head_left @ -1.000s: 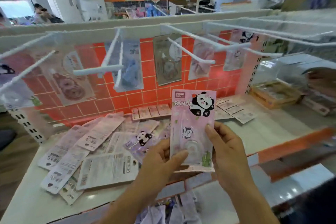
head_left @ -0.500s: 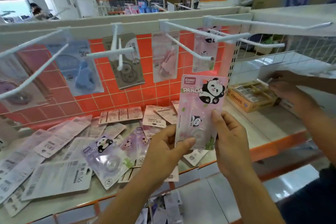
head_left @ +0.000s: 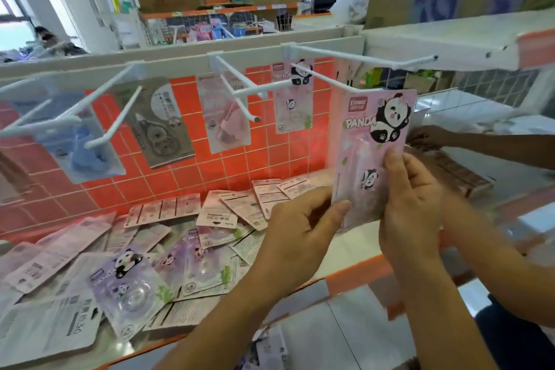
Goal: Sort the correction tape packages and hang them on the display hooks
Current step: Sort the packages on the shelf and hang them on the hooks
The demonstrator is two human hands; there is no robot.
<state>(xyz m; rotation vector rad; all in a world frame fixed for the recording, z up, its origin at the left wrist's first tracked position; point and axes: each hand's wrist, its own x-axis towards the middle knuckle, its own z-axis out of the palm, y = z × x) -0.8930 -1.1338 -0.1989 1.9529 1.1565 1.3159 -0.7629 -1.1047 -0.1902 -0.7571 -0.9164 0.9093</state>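
I hold a pink panda correction tape package (head_left: pixel 369 135) upright with both hands. My left hand (head_left: pixel 303 228) pinches its lower left edge with thumb and fingers. My right hand (head_left: pixel 411 204) grips its right side, fingers over the front. The package's top sits just under the tip of a white display hook (head_left: pixel 339 81). A matching pink panda package (head_left: pixel 292 96) hangs at the back of that hook. Other hooks carry a pink package (head_left: pixel 223 117), a grey one (head_left: pixel 159 123) and a blue one (head_left: pixel 81 144). Several loose packages (head_left: pixel 126 273) lie on the shelf.
Another person's arm (head_left: pixel 480 145) reaches in from the right toward a cardboard box (head_left: pixel 450 171) on the shelf. A white upper shelf (head_left: pixel 450 39) overhangs at top right. The orange-edged shelf front (head_left: pixel 354 276) runs below my hands. Red tile backs the hooks.
Both hands carried the pink panda package up and to the right, closer to the hook with the matching package. The view shifted right.
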